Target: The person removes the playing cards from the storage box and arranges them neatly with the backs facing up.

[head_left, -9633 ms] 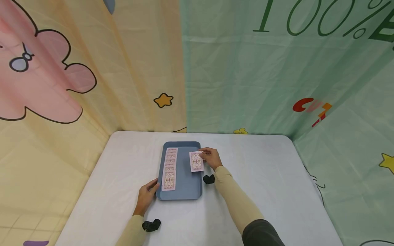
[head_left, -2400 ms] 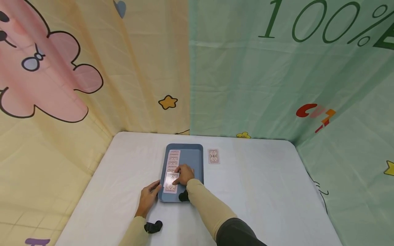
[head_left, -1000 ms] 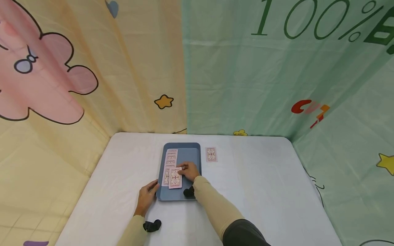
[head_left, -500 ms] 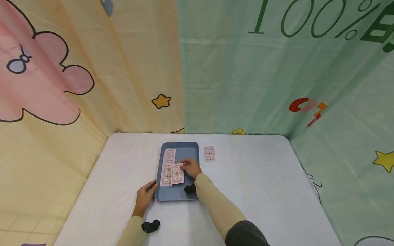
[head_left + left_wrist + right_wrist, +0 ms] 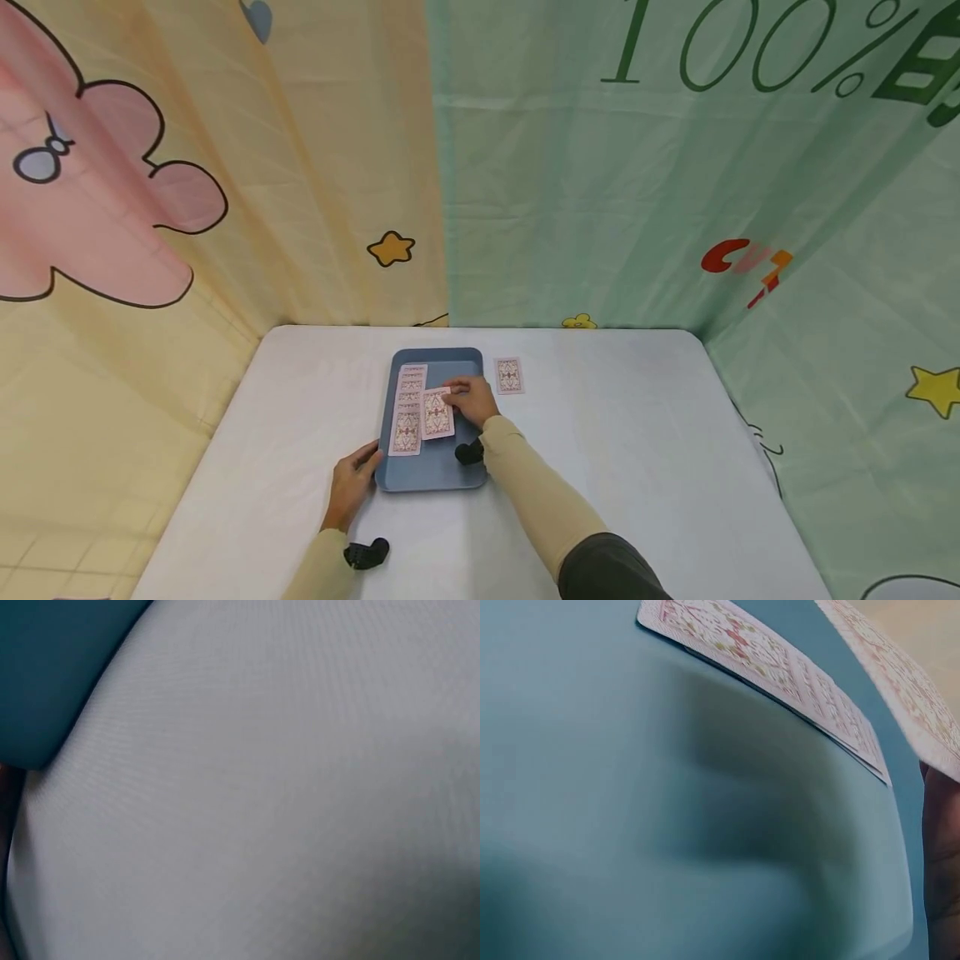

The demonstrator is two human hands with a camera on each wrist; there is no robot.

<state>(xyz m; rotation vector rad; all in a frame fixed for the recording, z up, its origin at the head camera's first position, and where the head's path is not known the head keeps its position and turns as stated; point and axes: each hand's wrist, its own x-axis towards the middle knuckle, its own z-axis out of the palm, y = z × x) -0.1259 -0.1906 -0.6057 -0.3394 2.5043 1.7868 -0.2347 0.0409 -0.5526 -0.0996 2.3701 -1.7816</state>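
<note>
Cards (image 5: 407,412) with patterned pink-and-white backs lie overlapped in one column along the left side of a blue tray (image 5: 450,473), the nearest one showing its whole back. Just to the right of that column, the person's right hand (image 5: 474,402) pinches a single raised card (image 5: 437,413) by its upper right corner, thumb and fingers together on it. The right wrist view shows that card tilted and lifted clear of the tray floor, apart from the column. At the tray's left edge, toward the near corner, the left hand (image 5: 351,485) touches the rim with its fingers loosely straight. Beyond the tray's right edge, near its far end, a lone card (image 5: 509,376) lies flat, back up, on the white table (image 5: 637,458). Both arms wear pale sleeves (image 5: 551,500), and a black device (image 5: 367,553) sits at each wrist. Around the table hang cloth walls (image 5: 570,192), yellow and green, printed with cartoon shapes, stars and large green lettering.
</note>
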